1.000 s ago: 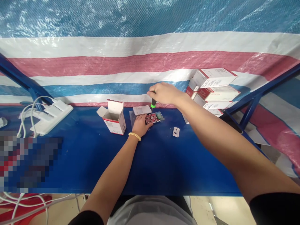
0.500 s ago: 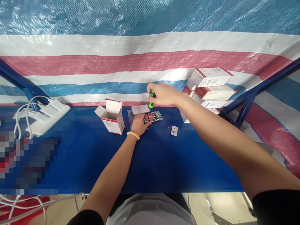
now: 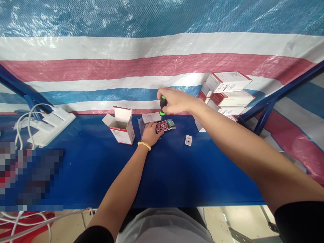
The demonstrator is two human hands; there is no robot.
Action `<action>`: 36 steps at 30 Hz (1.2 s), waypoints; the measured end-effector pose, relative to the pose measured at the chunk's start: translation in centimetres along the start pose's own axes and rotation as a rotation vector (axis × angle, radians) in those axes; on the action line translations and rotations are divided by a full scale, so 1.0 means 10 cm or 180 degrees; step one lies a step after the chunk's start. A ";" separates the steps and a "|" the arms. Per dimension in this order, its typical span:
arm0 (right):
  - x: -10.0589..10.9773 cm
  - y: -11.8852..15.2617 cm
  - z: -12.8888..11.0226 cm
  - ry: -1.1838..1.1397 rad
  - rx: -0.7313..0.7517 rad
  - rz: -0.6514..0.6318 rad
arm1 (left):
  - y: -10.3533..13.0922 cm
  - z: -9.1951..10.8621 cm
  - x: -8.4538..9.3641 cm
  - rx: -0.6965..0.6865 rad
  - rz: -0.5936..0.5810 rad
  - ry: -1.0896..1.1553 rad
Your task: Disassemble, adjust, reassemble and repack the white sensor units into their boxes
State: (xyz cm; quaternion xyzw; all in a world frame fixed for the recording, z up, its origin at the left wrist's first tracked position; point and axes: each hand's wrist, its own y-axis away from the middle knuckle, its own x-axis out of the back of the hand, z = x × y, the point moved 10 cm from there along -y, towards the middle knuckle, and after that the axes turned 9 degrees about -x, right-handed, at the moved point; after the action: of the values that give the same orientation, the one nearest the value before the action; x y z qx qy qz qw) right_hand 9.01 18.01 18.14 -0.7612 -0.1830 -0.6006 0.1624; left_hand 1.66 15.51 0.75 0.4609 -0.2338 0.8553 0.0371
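My left hand (image 3: 150, 133) presses down on the left end of a small red circuit board (image 3: 164, 126) lying on the blue table (image 3: 101, 168). My right hand (image 3: 175, 100) grips a black and green screwdriver (image 3: 162, 105) held upright, its tip down on the board. Just behind the board lies a white plastic cover (image 3: 151, 117). A small white part (image 3: 188, 140) rests on the table to the right of the board.
An open white and red carton (image 3: 121, 125) stands left of my left hand. Several closed cartons (image 3: 227, 92) are stacked at the back right. White power strips with cables (image 3: 48, 123) lie at the left. A striped tarp (image 3: 152, 64) hangs behind the table.
My right hand has shifted slightly left with the screwdriver, which now stands more upright over the board. The left hand stays on the board.
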 end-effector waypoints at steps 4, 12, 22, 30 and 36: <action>0.04 -0.01 0.08 0.0147 -0.0350 0.0139 | 0.00 0.01 0.01 0.0011 0.0012 0.0004; -0.01 0.02 0.05 -0.0011 -0.0060 -0.0167 | 0.00 0.01 0.01 0.0015 0.0023 0.0023; -0.01 0.05 0.01 0.0103 -0.0041 -0.0240 | 0.01 0.02 0.02 -0.0007 0.0037 0.0036; 0.03 0.01 0.07 0.0249 -0.0212 -0.0014 | 0.01 0.01 0.00 -0.0031 0.0004 0.0031; 0.01 0.04 0.04 0.0015 -0.0082 -0.0053 | 0.01 0.01 0.01 -0.0014 0.0032 0.0022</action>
State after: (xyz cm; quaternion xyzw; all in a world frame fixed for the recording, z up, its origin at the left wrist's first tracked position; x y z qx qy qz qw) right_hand 9.51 17.85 18.11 -0.7602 -0.1812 -0.6061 0.1480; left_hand 1.66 15.41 0.84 0.4567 -0.2379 0.8565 0.0346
